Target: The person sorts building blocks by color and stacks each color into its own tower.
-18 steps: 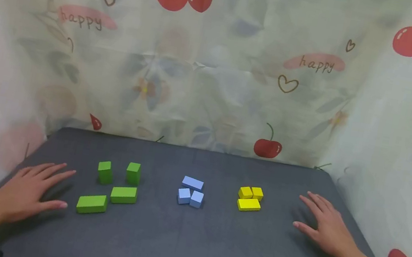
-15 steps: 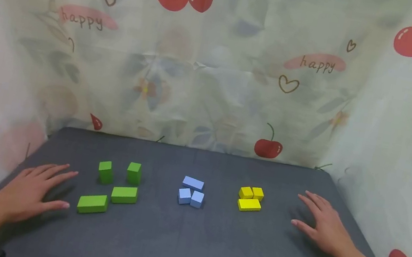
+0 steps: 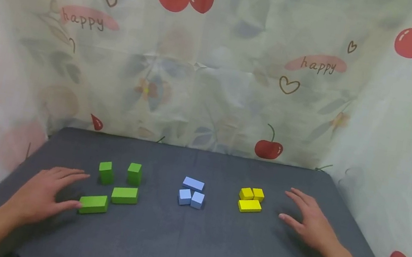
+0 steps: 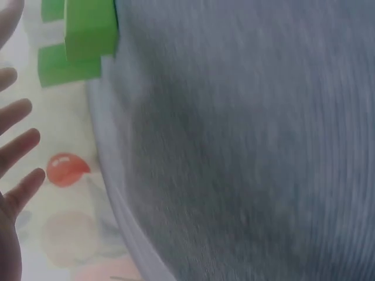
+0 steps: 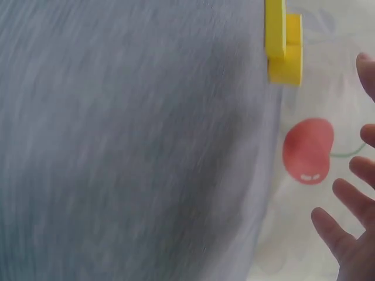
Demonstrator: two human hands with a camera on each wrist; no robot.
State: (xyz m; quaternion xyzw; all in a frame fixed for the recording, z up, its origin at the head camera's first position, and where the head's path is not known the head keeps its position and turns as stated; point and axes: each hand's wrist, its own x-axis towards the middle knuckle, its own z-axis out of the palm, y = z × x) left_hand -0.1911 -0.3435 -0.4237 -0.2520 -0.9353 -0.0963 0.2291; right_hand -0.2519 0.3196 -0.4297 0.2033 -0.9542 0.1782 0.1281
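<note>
My left hand (image 3: 43, 194) hovers at the left of the table, fingers spread, its thumb tip overlapping the near-left green block (image 3: 93, 204) in the head view. A second green block (image 3: 124, 195) lies to the right of that one. Behind them two green blocks stand upright, a left one (image 3: 106, 172) and a right one (image 3: 134, 174). My right hand (image 3: 311, 220), also spread and holding nothing, is to the right of the yellow group: a long yellow block (image 3: 249, 206) in front of two small yellow blocks (image 3: 246, 194). The right wrist view shows the yellow blocks (image 5: 286, 64) beyond the fingers.
In the middle of the dark cloth-covered table (image 3: 184, 249) sits a long blue block (image 3: 193, 184) behind two small blue cubes (image 3: 184, 197). A printed curtain (image 3: 210, 102) with cherries closes off the back and both sides.
Both hands have moved inward: the left hand rightward to the near-left green block, the right hand leftward toward the yellow blocks. The blocks keep their places on the table.
</note>
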